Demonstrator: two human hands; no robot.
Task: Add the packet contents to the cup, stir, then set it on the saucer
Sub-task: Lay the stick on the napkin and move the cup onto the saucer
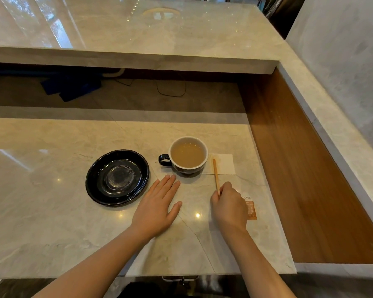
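Note:
A dark cup (188, 154) with a white inside holds light brown liquid and stands on the marble counter, handle to the left. The black saucer (117, 177) sits empty to its left, apart from it. My right hand (229, 206) pinches the near end of a thin wooden stir stick (215, 174), whose far tip rests on a white napkin (224, 164) right of the cup. An orange packet (251, 209) lies flat, partly hidden behind my right hand. My left hand (158, 204) rests palm down, fingers spread, just in front of the cup, holding nothing.
The counter's right edge (274, 201) drops beside a wooden side panel. A raised marble ledge (138, 59) runs across the back, with a shadowed recess beneath holding a blue cloth (71, 87) and a cable. The near counter edge lies close to my arms.

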